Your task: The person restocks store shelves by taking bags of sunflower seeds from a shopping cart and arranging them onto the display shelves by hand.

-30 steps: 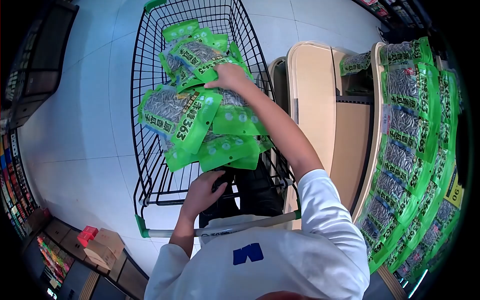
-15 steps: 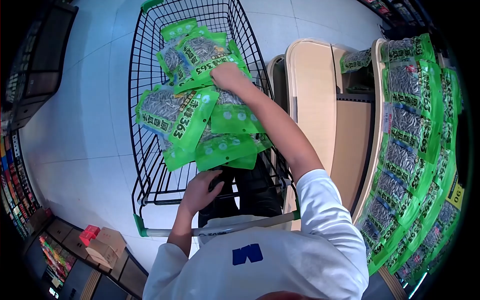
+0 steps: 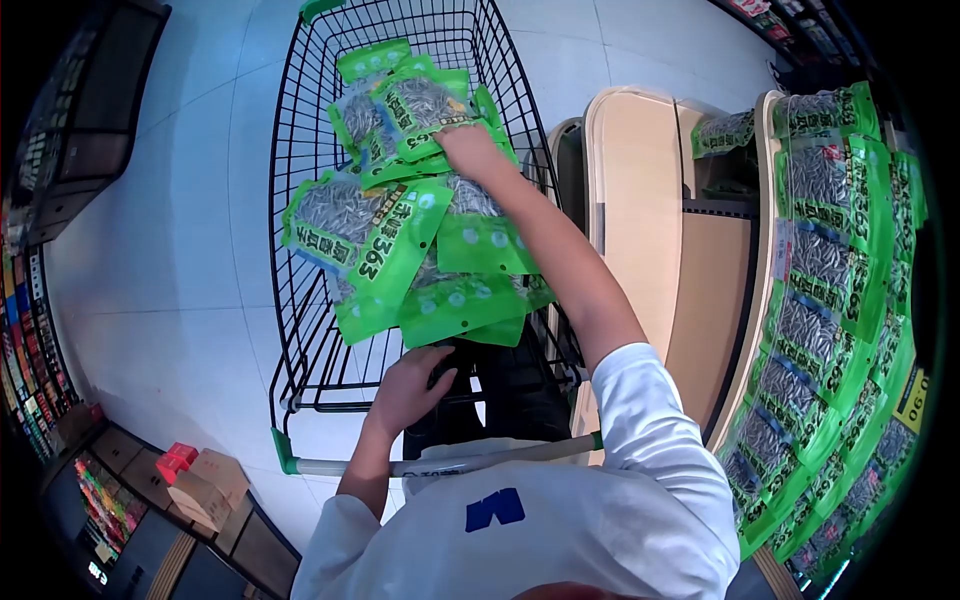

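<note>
Upper bag (image 3: 422,105) now farther right in cart (image 3: 298,130), edge in pinch of right hand (image 3: 474,154); left hand (image 3: 408,390) loosely spread

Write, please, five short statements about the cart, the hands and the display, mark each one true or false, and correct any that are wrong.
1. The right hand touches a green bag in the cart. True.
2. The left hand grips a bag. False: it has no bag, and shows between the bags and the cart's handle.
3. More green bags are displayed to the right of the cart. True.
4. The cart has solid red walls. False: its walls are black wire mesh.
5. A yellow sign shows beside the displayed bags. True.
</note>
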Demonstrator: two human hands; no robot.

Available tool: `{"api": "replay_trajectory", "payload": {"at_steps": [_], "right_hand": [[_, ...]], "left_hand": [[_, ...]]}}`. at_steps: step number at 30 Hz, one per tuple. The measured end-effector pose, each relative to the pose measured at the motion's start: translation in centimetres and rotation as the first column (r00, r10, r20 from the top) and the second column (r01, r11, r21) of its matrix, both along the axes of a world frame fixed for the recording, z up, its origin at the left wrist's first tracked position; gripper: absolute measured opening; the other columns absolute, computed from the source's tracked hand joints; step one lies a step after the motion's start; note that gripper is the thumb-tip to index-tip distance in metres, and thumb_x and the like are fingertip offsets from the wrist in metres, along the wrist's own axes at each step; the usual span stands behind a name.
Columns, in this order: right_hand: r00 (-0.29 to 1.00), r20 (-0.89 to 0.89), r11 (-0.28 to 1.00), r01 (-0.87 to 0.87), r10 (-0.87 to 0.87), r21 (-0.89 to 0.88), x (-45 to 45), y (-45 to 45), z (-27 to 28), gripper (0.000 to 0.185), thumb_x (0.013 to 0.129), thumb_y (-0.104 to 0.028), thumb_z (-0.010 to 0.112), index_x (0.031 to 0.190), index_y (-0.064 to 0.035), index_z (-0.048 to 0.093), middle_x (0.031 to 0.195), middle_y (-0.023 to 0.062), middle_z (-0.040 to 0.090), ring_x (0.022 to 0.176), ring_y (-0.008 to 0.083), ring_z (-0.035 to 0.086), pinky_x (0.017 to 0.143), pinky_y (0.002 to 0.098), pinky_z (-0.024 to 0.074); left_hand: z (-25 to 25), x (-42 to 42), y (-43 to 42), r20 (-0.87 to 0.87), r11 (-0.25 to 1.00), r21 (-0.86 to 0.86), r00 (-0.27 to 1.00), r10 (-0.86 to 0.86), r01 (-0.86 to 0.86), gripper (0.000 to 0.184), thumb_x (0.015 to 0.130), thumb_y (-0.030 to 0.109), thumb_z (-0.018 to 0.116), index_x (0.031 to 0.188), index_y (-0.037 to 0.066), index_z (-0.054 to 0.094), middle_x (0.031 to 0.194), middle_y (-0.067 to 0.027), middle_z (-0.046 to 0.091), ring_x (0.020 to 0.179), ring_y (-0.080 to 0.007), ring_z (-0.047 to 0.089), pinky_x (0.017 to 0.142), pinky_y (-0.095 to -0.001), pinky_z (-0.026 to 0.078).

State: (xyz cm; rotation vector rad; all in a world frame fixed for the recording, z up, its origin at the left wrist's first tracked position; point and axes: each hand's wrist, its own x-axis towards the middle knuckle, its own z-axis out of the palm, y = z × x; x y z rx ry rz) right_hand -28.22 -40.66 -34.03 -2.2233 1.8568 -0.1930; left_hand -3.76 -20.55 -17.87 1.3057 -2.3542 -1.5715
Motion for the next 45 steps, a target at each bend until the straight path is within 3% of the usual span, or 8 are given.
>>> {"api": "replay_trajectory", "payload": {"at_steps": [10,18,25,28,30,32,35,45], "right_hand": [[0.915,0.397,0.858,0.26,-0.072,-0.443,-5.4,2.8,13.0,0.029,0.067,-0.001,0.049,0.091,-0.0118,0.063,0.078,0.0071,0.062,0.08,0.0253,0.057,0.079,0.0422,0.0409],[0.816,0.566,0.801,0.263,0.113,-0.538,-10.7,18.6,26.7,0.015,0.064,-0.022,0.063,0.076,-0.0137,0.067,0.099,0.0062,0.058,0.113,0.0385,0.037,0.093,0.0515,0.0271],[0.85,0.519,0.84,0.344,-0.088,-0.42,-10.4,29.2,28.4,0.009,0.062,-0.018,0.067,0.068,-0.0119,0.066,0.12,0.0113,0.047,0.118,0.0382,0.033,0.101,0.0513,0.0195],[0.524,0.762,0.458,0.823,-0.382,-0.336,-11.0,31.1,24.5,0.038,0.077,-0.014,0.06,0.114,-0.011,0.052,0.129,0.0164,0.036,0.117,0.0328,0.037,0.098,0.0449,0.0289],[-0.393,0.886,0.231,0.864,-0.245,0.447,-10.6,31.1,24.9,0.053,0.082,-0.016,0.056,0.129,-0.0105,0.033,0.128,0.0154,0.038,0.112,0.025,0.044,0.09,0.0367,0.0403],[-0.572,0.82,0.496,0.711,-0.002,0.498,-9.6,35.2,20.2,0.048,0.086,-0.017,0.051,0.129,-0.0062,0.032,0.126,0.014,0.04,0.105,0.0189,0.05,0.082,0.0298,0.0462],[-0.736,0.637,0.769,0.539,0.232,0.344,-7.7,37.1,15.6,0.044,0.09,-0.023,0.042,0.13,-0.0059,0.032,0.123,0.0115,0.044,0.108,0.0203,0.048,0.087,0.0337,0.0419],[-0.627,0.761,0.782,0.553,0.164,0.287,-6.4,31.6,16.0,0.067,0.086,-0.049,0.04,0.134,-0.0077,0.019,0.131,0.0115,0.034,0.12,0.0235,0.032,0.096,0.0425,0.0296]], "left_hand": [[-0.6,0.3,0.2,-0.07,0.982,0.153,0.991,0.119,-0.107,0.025,0.082,0.015,0.054,0.102,0.001,0.056,0.094,-0.013,0.061,0.084,-0.0236,0.059,0.073,-0.0311,0.045],[2.7,-5.2,-4.2,-0.295,0.267,0.955,0.456,0.84,0.127,0.075,0.083,0.064,0.021,0.129,0.005,0.031,0.125,-0.0178,0.041,0.111,-0.0301,0.044,0.089,-0.0439,0.038],[0.9,-10.6,-2.5,0.074,0.057,0.988,0.756,0.65,-0.146,0.049,0.085,0.033,0.048,0.126,0.008,0.036,0.123,-0.0102,0.045,0.109,-0.0238,0.047,0.09,-0.0395,0.039],[0.2,-12.7,-1.8,-0.002,0.112,0.987,0.697,0.717,-0.112,0.042,0.083,0.024,0.05,0.12,0.006,0.042,0.115,-0.0094,0.052,0.103,-0.0225,0.051,0.089,-0.0374,0.04],[0.3,-14.1,-1.6,-0.078,0.224,0.967,0.692,0.718,-0.123,0.041,0.083,0.026,0.05,0.117,0.004,0.045,0.111,-0.0101,0.054,0.101,-0.0232,0.053,0.088,-0.0378,0.04],[0.8,-15.3,-1.8,-0.17,0.329,0.939,0.697,0.696,-0.1,0.04,0.083,0.025,0.049,0.116,0.003,0.045,0.111,-0.0097,0.054,0.101,-0.0225,0.052,0.089,-0.0373,0.04],[-0.4,-16.0,-1.9,-0.14,0.336,0.932,0.716,0.684,-0.139,0.041,0.084,0.026,0.048,0.118,0.003,0.043,0.113,-0.0094,0.052,0.102,-0.0217,0.051,0.089,-0.0368,0.039],[-1.7,-18.0,-1.6,-0.158,0.293,0.954,0.717,0.679,-0.067,0.055,0.087,0.017,0.047,0.133,0.008,0.02,0.119,-0.0072,0.042,0.107,-0.0185,0.044,0.09,-0.0341,0.036]]}}
